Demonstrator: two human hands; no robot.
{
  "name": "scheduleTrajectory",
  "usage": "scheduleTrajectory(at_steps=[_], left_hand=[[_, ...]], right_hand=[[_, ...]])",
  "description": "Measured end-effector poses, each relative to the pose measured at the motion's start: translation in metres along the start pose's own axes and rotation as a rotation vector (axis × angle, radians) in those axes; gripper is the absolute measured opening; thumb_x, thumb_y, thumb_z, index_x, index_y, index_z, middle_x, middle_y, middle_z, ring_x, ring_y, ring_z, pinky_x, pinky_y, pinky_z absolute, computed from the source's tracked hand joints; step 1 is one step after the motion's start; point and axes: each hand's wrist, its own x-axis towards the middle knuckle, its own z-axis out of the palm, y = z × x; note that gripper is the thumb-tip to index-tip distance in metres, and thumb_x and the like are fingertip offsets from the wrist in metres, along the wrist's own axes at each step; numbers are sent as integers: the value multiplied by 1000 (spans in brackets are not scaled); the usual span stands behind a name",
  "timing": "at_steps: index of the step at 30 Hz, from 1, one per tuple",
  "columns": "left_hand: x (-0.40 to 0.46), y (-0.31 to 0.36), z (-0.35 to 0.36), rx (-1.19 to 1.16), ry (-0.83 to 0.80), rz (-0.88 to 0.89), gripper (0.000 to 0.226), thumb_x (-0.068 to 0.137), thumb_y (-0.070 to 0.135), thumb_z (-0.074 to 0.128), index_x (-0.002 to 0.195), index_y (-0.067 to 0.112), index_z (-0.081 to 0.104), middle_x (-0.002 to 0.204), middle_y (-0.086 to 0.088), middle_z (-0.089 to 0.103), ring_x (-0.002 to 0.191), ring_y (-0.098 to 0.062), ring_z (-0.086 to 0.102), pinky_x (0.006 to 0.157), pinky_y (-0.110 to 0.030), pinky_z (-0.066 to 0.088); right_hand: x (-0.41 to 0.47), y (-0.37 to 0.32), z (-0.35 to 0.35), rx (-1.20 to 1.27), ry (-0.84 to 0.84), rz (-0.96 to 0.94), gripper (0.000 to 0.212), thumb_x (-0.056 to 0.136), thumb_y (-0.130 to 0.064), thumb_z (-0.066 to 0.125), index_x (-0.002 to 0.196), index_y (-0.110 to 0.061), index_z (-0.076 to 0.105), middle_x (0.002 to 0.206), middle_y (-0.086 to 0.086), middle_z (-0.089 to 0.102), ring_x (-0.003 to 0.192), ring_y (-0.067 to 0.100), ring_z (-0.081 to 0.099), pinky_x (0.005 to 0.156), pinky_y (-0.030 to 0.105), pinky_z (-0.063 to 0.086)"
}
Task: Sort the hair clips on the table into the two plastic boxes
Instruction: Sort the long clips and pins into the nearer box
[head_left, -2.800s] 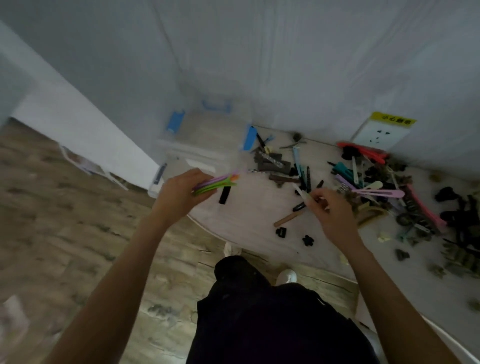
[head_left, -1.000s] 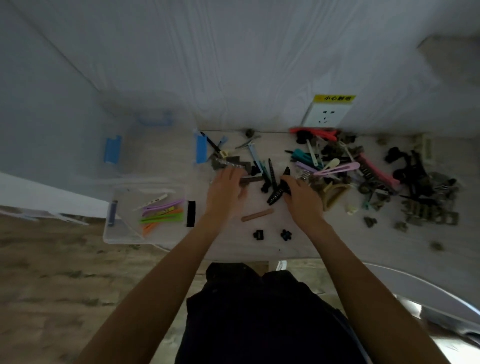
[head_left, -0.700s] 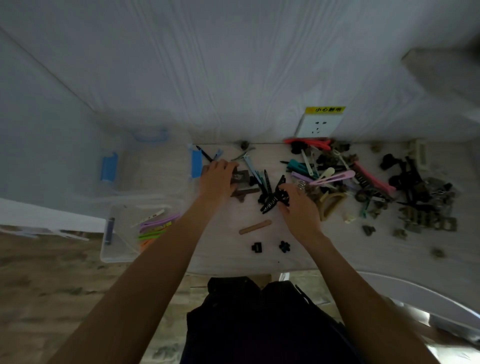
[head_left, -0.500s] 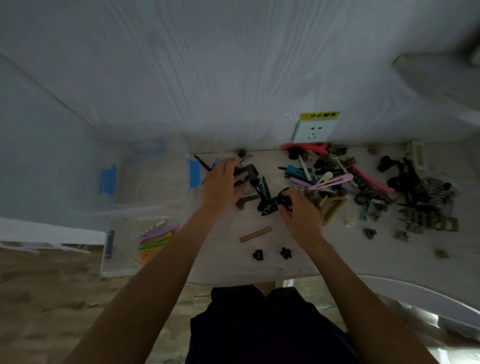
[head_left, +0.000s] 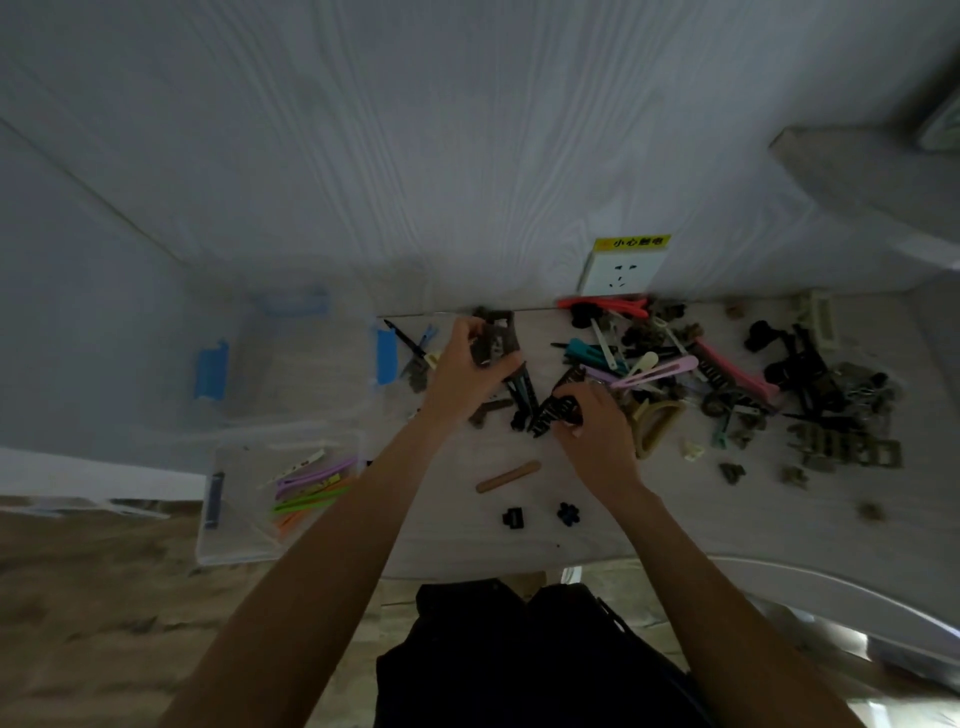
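Centre of frame, head view: left hand (head_left: 467, 371) curls round a dark brown toothed claw clip (head_left: 496, 340), right hand (head_left: 592, 431) pinches a black comb-like claw clip (head_left: 558, 410), probably gathering claw types. Lower left, clear plastic box (head_left: 228, 540) holds slim glossy clips (head_left: 311, 488); upper-left box (head_left: 291, 364) looks empty. Right of centre, unsorted clips (head_left: 727, 379) heaped.
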Motion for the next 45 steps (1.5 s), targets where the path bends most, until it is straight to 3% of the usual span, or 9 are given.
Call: scheduleTrajectory(at_steps=[5,11,15,19,23,28,32,39,45], left_hand=[[-10,34,-25,-228,-78,83,21,91,1,50,106,16,46,103,6,57,97,-15,61,94,-33,51],[-34,62,-109,-71,204,253,29,86,9,62,104,22,44,104,15,55,87,-1,65,77,-14,51],[-41,34,-172,269,467,39,42,76,28,75,107,20,47,101,1,63,87,-18,66,79,-30,54],[-37,5,-196,454,476,-195,49,75,44,72,108,14,53,106,-9,68,93,-26,65,79,-32,47],[-19,-19,-202,498,282,-352,54,78,47,68,113,9,51,109,-11,65,99,-27,60,78,-32,44],[4,-42,-205,589,137,-398,56,74,45,72,109,7,51,110,-10,63,102,-27,59,81,-33,44],[10,-53,-199,568,9,-419,37,83,38,63,108,13,54,112,-8,65,102,-25,60,85,-33,46],[-3,-59,-215,554,138,-266,25,90,21,51,114,17,58,115,-3,65,105,-22,60,86,-32,45],[-10,-49,-219,453,307,-186,25,91,15,49,114,14,58,111,-7,67,102,-24,62,88,-34,47]], right_hand=[[3,-18,-18,116,123,-97,25,86,-9,61,110,-10,59,112,7,59,99,18,55,83,14,39],[18,-66,-25,318,132,-169,24,87,-15,62,109,-22,58,105,-4,60,88,7,58,77,11,48],[27,-112,-16,415,92,-262,25,87,-11,61,109,-21,58,103,-4,62,87,-2,58,77,6,46],[37,-141,5,430,27,-349,25,86,-10,62,110,-17,58,102,0,65,88,6,59,79,12,47],[49,-160,24,292,-13,-467,27,86,-8,61,112,-12,58,106,4,63,87,6,55,77,4,40],[63,-179,48,-28,-121,-600,29,89,-14,57,118,-14,55,111,7,62,98,24,55,82,32,46],[64,-188,59,-190,-181,-614,32,89,-13,55,121,-12,52,106,11,64,101,27,52,77,25,34],[78,-208,97,-564,-243,-676,31,90,-22,48,120,-13,50,109,9,64,101,27,54,88,33,36],[91,-218,126,-432,-319,-626,37,89,-33,54,121,-14,54,110,9,66,101,29,59,87,37,39]])
